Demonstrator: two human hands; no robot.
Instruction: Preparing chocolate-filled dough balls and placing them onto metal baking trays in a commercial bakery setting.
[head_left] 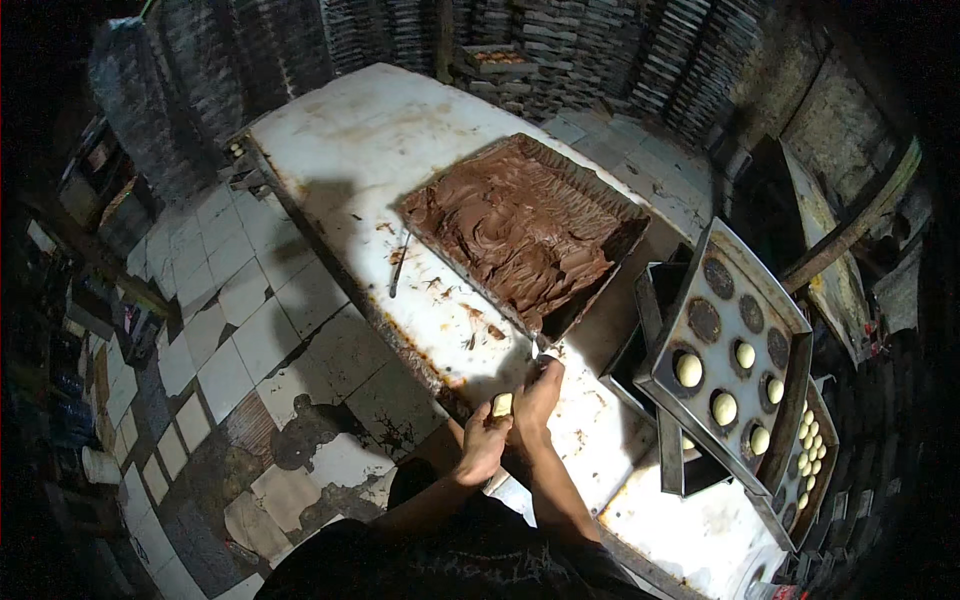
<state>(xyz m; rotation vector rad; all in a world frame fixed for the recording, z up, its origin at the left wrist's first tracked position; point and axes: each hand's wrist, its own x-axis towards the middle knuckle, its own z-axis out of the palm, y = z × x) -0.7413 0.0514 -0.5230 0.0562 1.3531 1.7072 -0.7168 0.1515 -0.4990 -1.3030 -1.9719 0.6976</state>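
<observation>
My left hand (pixel 484 446) is closed around a small piece of pale yellow dough (pixel 502 404), which shows above the fingers. Just to its right, my right hand (pixel 537 398) grips a thin, light-coloured utensil (pixel 536 349); its short visible end is at the near corner of the chocolate tray, and its kind is too small to tell. Thick brown chocolate paste (pixel 510 235) fills most of a large rectangular metal tray (pixel 625 262) on the white table, its surface swirled and ridged. The near corner of that tray shows bare metal.
On the right, a tilted baking tray (pixel 722 318) with round dark marks holds several dough balls (pixel 723 407), resting on other trays. Another tray of small dough balls (pixel 812 445) lies beyond. A thin dark stick (pixel 400 265) lies on the stained white table (pixel 350 115). Broken floor tiles (pixel 243 290) spread left.
</observation>
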